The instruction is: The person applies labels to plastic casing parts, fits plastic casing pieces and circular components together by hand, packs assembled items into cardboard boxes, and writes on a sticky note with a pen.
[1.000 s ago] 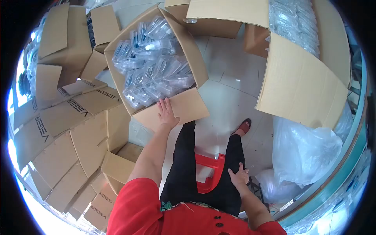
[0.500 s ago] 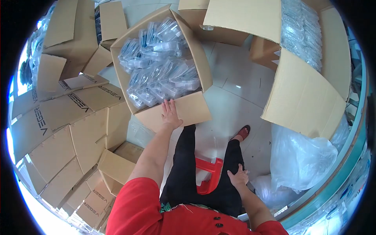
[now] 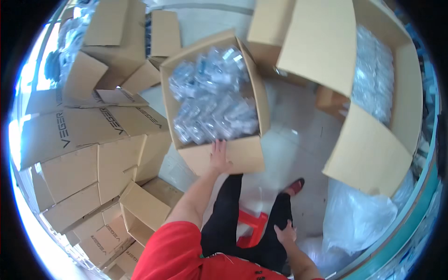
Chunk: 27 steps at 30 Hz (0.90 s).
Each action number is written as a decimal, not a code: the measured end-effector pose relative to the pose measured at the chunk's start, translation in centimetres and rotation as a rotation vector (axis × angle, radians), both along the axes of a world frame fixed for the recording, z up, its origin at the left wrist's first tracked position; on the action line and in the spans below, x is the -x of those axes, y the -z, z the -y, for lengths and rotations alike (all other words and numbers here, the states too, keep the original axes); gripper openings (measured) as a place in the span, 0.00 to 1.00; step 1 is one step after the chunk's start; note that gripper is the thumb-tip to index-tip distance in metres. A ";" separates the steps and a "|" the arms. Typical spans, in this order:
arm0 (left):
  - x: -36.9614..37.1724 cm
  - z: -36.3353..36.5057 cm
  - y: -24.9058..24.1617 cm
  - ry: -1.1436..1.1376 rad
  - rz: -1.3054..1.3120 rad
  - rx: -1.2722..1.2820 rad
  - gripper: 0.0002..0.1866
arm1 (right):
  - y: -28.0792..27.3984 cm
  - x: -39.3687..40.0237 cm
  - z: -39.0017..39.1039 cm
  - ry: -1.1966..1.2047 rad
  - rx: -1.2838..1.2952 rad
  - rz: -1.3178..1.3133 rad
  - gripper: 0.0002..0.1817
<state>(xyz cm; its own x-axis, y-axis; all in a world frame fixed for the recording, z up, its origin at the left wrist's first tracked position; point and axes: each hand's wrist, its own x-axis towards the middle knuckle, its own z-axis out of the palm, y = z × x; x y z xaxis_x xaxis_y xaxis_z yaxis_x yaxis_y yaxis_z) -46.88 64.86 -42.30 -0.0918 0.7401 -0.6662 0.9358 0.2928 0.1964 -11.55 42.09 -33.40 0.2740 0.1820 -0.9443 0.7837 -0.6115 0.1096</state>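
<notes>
My left hand (image 3: 219, 159) lies flat on the front flap of an open cardboard box (image 3: 245, 154), its fingers stretched toward the inside. Rows of clear plastic packs (image 3: 215, 114) fill much of that box; blur hides what they contain. On my right leg rests my right hand (image 3: 285, 232), thumb apart from the fingers and nothing visible in it. Beneath me, between my legs, part of a red plastic stool (image 3: 254, 226) shows.
Stacked cartons marked VEGER (image 3: 84, 128) stand at the left, with an open carton (image 3: 147, 205) beside them. At the right, a large open box (image 3: 373, 149) holds wrapped packs (image 3: 371, 74). Clear plastic sheeting (image 3: 357, 217) lies below it. Another open box (image 3: 123, 60) is upper left.
My view has tilted up and shifted left, so everything sits lower and further right. Both hands keep their places, the left on the flap and the right on the leg.
</notes>
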 end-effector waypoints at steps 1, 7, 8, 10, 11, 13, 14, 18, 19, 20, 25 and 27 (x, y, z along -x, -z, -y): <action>1.1 1.0 0.8 -0.060 0.092 -0.097 0.52 | 0.3 0.3 -0.1 -0.062 0.064 0.000 0.50; 8.8 5.4 0.4 -1.261 0.294 -0.367 0.41 | 8.6 4.2 -8.1 0.075 -0.517 -0.308 0.51; 10.7 5.1 0.7 -1.448 0.368 -0.336 0.41 | 9.3 6.3 -13.0 0.182 -0.603 -0.364 0.51; 15.0 4.0 2.0 -1.726 0.417 -0.253 0.41 | 9.7 10.6 -21.2 0.493 -0.677 -0.413 0.50; 17.1 3.3 3.2 -1.771 0.487 -0.172 0.40 | 13.4 11.8 -23.1 0.593 -0.702 -0.431 0.50; 21.3 2.1 5.1 -1.811 0.693 0.020 0.39 | 16.5 14.7 -26.7 0.731 -0.648 -0.494 0.48; 23.3 1.9 5.8 -1.806 0.831 0.128 0.39 | 17.0 16.0 -27.9 0.767 -0.568 -0.537 0.47; 21.9 -2.3 4.8 -1.819 0.683 -0.110 0.29 | 14.0 20.9 -31.1 1.033 -0.443 -0.410 0.39; 22.6 -2.7 5.0 -1.821 0.640 -0.106 0.27 | 14.3 20.5 -30.8 1.075 -0.413 -0.374 0.37; 23.0 -3.0 5.1 -1.823 0.596 -0.102 0.26 | 15.0 20.4 -30.9 1.149 -0.419 -0.381 0.33; 26.4 -9.0 3.5 -1.629 0.558 -0.127 0.21 | 17.7 24.8 -31.7 1.249 -0.590 -0.289 0.30; 28.1 -11.7 3.9 -1.540 0.603 -0.153 0.20 | 16.9 26.1 -34.4 1.274 -0.607 -0.289 0.31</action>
